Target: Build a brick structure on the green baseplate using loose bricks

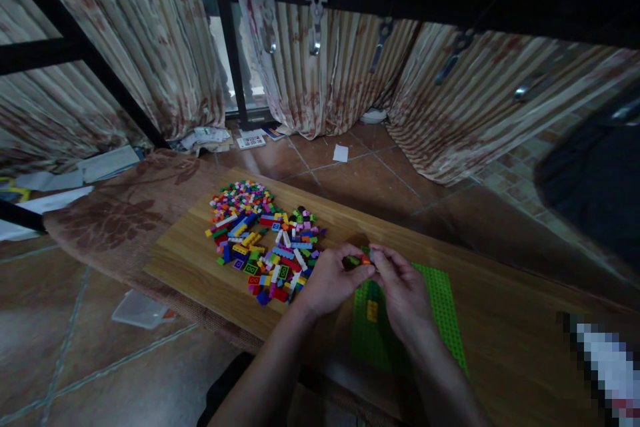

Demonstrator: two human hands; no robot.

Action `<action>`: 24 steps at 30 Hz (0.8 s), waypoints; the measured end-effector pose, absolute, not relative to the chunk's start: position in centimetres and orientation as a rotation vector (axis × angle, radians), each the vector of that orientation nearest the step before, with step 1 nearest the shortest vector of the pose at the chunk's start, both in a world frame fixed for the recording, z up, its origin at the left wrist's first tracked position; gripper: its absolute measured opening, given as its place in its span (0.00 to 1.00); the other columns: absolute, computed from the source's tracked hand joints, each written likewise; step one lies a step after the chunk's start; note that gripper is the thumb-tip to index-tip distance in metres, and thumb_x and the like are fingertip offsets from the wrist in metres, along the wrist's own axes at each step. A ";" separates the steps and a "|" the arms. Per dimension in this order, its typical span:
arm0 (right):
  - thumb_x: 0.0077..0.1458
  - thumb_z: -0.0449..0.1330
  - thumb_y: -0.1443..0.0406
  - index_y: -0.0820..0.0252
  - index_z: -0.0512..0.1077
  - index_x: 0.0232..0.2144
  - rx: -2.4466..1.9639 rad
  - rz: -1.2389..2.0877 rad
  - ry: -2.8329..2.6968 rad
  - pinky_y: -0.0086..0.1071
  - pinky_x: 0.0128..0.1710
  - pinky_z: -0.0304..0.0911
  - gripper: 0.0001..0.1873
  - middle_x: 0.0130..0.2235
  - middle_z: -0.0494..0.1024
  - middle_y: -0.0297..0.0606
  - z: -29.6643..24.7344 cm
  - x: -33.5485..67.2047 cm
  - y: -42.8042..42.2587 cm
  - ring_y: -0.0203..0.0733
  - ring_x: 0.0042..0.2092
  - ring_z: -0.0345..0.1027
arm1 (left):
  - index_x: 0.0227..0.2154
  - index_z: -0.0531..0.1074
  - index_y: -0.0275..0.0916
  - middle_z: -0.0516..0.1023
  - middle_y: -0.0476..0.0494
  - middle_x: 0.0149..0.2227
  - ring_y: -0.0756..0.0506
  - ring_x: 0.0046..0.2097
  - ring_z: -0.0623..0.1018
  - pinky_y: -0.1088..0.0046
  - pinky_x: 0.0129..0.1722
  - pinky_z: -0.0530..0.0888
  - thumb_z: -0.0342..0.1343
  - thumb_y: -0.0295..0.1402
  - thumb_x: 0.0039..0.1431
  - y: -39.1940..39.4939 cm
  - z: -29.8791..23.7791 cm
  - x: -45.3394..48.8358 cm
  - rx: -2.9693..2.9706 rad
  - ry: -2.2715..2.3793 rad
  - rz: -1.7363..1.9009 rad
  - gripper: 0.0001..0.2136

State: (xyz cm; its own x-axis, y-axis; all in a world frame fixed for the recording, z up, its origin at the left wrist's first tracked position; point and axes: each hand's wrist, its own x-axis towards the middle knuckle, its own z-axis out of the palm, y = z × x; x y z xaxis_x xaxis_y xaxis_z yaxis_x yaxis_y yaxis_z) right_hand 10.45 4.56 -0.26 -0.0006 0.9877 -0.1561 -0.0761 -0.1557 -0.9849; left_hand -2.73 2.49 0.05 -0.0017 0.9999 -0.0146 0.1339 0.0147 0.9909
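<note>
Both my hands meet over the far left part of a green studded baseplate (443,303). My left hand (333,280) pinches small toy building bricks (367,258), of which an orange-red and a green part show between the fingers. My right hand (403,283) has its thumb and fingers closed on the same small pieces from the other side; a bluish bit shows at its fingertips. Below the hands a yellow brick (372,311) sits on the baseplate, with a darker green brick (373,290) just beyond it. My fingers partly hide the held pieces.
Left of my hands, a heap of mixed bricks (285,253) and a pile of tiny pieces (243,200) lie on the wooden board (185,250). A brown patterned cloth (125,213) extends beyond it. On the floor is a clear plastic container (140,310). Metal clips hang overhead.
</note>
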 end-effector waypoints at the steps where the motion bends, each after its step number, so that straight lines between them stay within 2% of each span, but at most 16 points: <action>1: 0.45 0.69 0.54 0.55 0.78 0.37 -1.261 1.387 -1.040 0.36 0.41 0.68 0.17 0.37 0.80 0.37 -0.1 10.6 4.5 0.41 0.39 0.73 | 0.34 0.77 0.35 0.77 0.48 0.31 0.50 0.33 0.73 0.76 0.34 0.69 0.60 0.36 0.55 2.5 0.0 -2.7 1.304 1.290 1.142 0.09; 4: 0.42 0.71 0.55 0.55 0.79 0.34 -1.247 1.415 -1.006 0.33 0.38 0.67 0.16 0.34 0.80 0.36 0.0 11.4 4.2 0.39 0.36 0.72 | 0.33 0.77 0.35 0.77 0.48 0.28 0.50 0.31 0.73 0.76 0.32 0.69 0.62 0.37 0.54 2.3 0.1 -2.5 1.269 1.238 1.124 0.10; 7: 0.42 0.71 0.55 0.55 0.80 0.33 -1.208 1.425 -1.004 0.34 0.35 0.67 0.15 0.34 0.81 0.37 -0.1 12.0 4.0 0.39 0.34 0.71 | 0.34 0.77 0.34 0.76 0.48 0.25 0.51 0.26 0.72 0.76 0.27 0.70 0.63 0.43 0.52 2.1 0.5 -2.2 1.087 1.136 1.102 0.15; 10: 0.44 0.71 0.56 0.53 0.80 0.34 -1.166 1.457 -1.018 0.34 0.33 0.67 0.14 0.35 0.81 0.37 0.0 12.6 3.9 0.38 0.32 0.71 | 0.35 0.76 0.33 0.77 0.45 0.26 0.51 0.27 0.74 0.76 0.28 0.73 0.64 0.46 0.51 2.1 0.8 -2.1 0.945 1.034 1.108 0.18; 14: 0.44 0.70 0.55 0.51 0.79 0.40 -1.273 1.316 -1.035 0.35 0.35 0.68 0.19 0.34 0.80 0.33 0.2 14.5 4.3 0.38 0.33 0.72 | 0.36 0.75 0.34 0.75 0.47 0.25 0.50 0.26 0.74 0.76 0.28 0.72 0.55 0.40 0.59 2.5 0.8 -3.4 1.135 1.263 1.073 0.12; 17: 0.40 0.71 0.53 0.52 0.78 0.42 -1.533 1.121 -1.197 0.39 0.38 0.68 0.25 0.33 0.80 0.34 -0.3 17.0 4.8 0.42 0.33 0.74 | 0.36 0.75 0.36 0.77 0.46 0.29 0.49 0.29 0.74 0.75 0.30 0.70 0.55 0.34 0.57 2.6 0.5 -4.8 1.479 1.640 0.953 0.08; 21: 0.40 0.68 0.53 0.54 0.79 0.33 -1.729 0.926 -1.483 0.43 0.42 0.67 0.17 0.35 0.82 0.38 -2.0 19.7 4.7 0.48 0.37 0.75 | 0.35 0.74 0.37 0.78 0.42 0.36 0.46 0.36 0.77 0.72 0.38 0.72 0.54 0.26 0.54 2.5 -0.1 -5.4 1.735 1.884 0.691 0.06; 24: 0.46 0.65 0.56 0.54 0.79 0.35 -1.668 0.875 -1.638 0.43 0.43 0.66 0.14 0.37 0.81 0.38 -3.0 20.1 4.2 0.47 0.38 0.74 | 0.40 0.73 0.38 0.79 0.39 0.42 0.43 0.42 0.78 0.69 0.43 0.72 0.52 0.25 0.54 2.3 -0.2 -5.1 1.808 2.027 0.522 0.11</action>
